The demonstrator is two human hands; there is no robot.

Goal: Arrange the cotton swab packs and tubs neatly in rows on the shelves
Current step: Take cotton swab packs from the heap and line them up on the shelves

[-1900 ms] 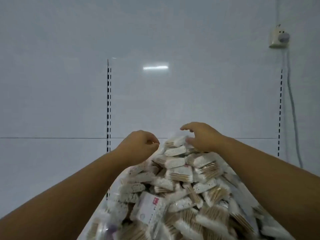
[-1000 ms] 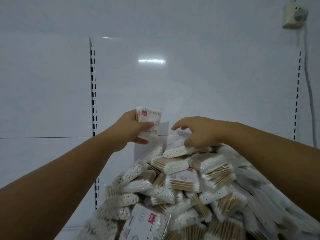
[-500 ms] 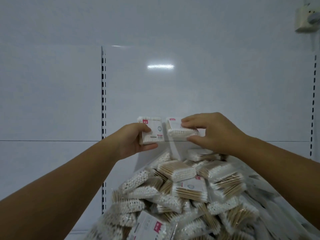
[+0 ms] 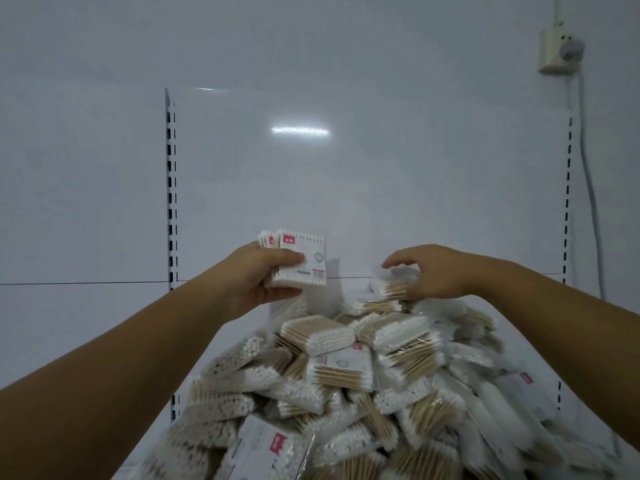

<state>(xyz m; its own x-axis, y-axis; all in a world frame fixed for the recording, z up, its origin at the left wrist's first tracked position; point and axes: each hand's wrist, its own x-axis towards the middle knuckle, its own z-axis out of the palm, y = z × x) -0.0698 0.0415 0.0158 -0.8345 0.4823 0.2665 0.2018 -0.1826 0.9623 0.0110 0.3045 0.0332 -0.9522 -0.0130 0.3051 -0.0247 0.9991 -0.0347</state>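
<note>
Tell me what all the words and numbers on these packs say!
Held pack in the left hand, pink tag: white marks, too blurred to read.
Held pack, barcode and small print: too small to read.
Nearest loose pack, pink tag: blurred, unreadable.
So no text here can be quoted.

I counted two hands. My left hand [image 4: 256, 282] gripped two cotton swab packs [image 4: 301, 261], stacked flat together. Under my right hand [image 4: 433, 275] the heap [image 4: 346, 375] ran to several dozen packs, too overlapped for an exact count. There were two slotted rails, the left upright [image 4: 171, 202] and the right upright [image 4: 568, 202]. I saw one wall socket [image 4: 550, 53], one plug [image 4: 573, 50] and one cable [image 4: 588, 174].
</note>
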